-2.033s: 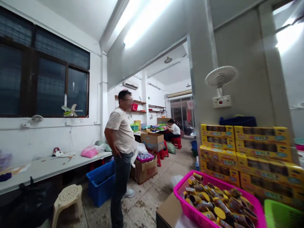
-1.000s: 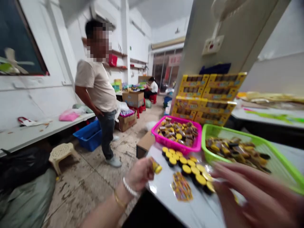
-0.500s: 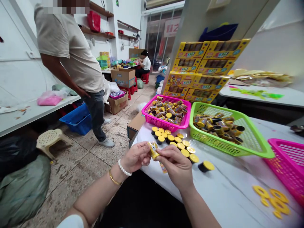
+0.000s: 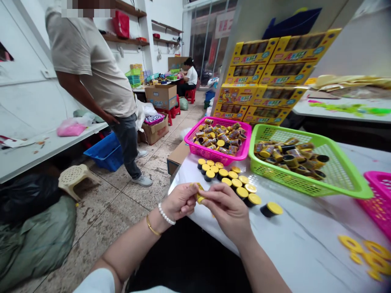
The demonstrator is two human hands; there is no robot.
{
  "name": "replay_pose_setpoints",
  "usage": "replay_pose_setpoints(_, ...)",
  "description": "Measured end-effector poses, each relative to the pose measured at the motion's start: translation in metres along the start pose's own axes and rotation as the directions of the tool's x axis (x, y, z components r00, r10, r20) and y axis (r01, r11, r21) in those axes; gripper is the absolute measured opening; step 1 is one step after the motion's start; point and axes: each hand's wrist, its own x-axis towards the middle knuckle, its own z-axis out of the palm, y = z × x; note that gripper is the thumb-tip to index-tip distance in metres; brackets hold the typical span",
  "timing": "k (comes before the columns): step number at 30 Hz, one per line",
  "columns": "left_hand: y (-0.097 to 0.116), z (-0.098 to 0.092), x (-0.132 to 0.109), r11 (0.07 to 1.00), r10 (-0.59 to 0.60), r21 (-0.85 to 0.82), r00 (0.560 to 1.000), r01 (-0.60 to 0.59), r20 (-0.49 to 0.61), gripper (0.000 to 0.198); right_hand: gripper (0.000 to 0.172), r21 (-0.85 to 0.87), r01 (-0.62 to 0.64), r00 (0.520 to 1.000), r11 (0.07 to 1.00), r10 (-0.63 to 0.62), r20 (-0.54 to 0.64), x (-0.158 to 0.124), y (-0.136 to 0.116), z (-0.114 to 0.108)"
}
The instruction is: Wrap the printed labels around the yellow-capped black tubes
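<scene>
My left hand (image 4: 179, 201) and my right hand (image 4: 227, 211) meet at the near edge of the white table (image 4: 305, 248), both pinched on one small yellow-capped container (image 4: 199, 197), mostly hidden by the fingers. Just beyond them stand rows of small black containers with yellow caps (image 4: 227, 179). One more capped container (image 4: 271, 209) stands alone to the right.
A pink basket (image 4: 241, 154) and a green basket (image 4: 348, 183) hold several containers. Another pink basket (image 4: 378, 203) and yellow rings (image 4: 363, 249) lie right. Yellow boxes (image 4: 262, 81) are stacked behind. A person (image 4: 94, 77) stands left by a stool (image 4: 73, 177) and blue crate (image 4: 104, 152).
The view swung down from the room to the table. My hands came together on the small container; my right hand, blurred a second ago, now pinches it with the left.
</scene>
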Motion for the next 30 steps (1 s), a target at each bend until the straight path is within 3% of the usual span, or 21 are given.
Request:
replay_pose_setpoints(3,-0.001,0.001,-0.001,1.000,-0.001,-0.019,1.000,0.001,0.017,0.060,0.012,0.016,0.071,0.995,0.997,-0.070,-0.066,-0.002,-0.001,0.000)
replay_pose_setpoints(9,-0.001,0.003,-0.003,0.999,0.007,-0.043,1.000,-0.006,0.012,0.060,0.016,0.006,0.054,0.998,0.999,-0.053,-0.026,-0.006,-0.002,0.003)
replay_pose_setpoints(13,-0.004,0.002,-0.004,0.999,-0.026,-0.026,0.998,0.028,0.051,0.058,0.008,0.124,0.038,0.998,0.992,-0.031,-0.058,-0.007,-0.003,0.004)
replay_pose_setpoints(16,-0.005,0.002,-0.005,1.000,-0.020,0.013,1.000,0.020,-0.016,0.056,0.014,0.004,0.026,1.000,1.000,-0.026,-0.006,-0.008,-0.003,0.003)
replay_pose_setpoints(19,-0.006,0.005,-0.007,1.000,-0.027,-0.007,0.999,0.027,-0.028,0.058,0.017,-0.154,0.121,0.992,0.981,-0.123,-0.003,-0.007,-0.004,0.000)
replay_pose_setpoints(23,-0.008,0.008,-0.007,0.998,-0.029,-0.050,1.000,0.029,0.008,0.059,0.013,-0.145,0.169,0.982,0.975,-0.180,-0.064,-0.008,-0.006,-0.001)
replay_pose_setpoints(27,-0.007,0.007,-0.007,0.997,-0.050,-0.064,0.999,0.048,-0.021,0.054,0.014,-0.146,0.114,0.993,0.983,-0.119,-0.028,-0.011,-0.004,-0.001)
replay_pose_setpoints(30,-0.006,0.004,-0.007,0.988,-0.105,-0.110,0.994,0.108,0.033,0.051,0.015,-0.123,0.102,0.993,0.987,-0.108,-0.043,-0.013,0.000,0.000)
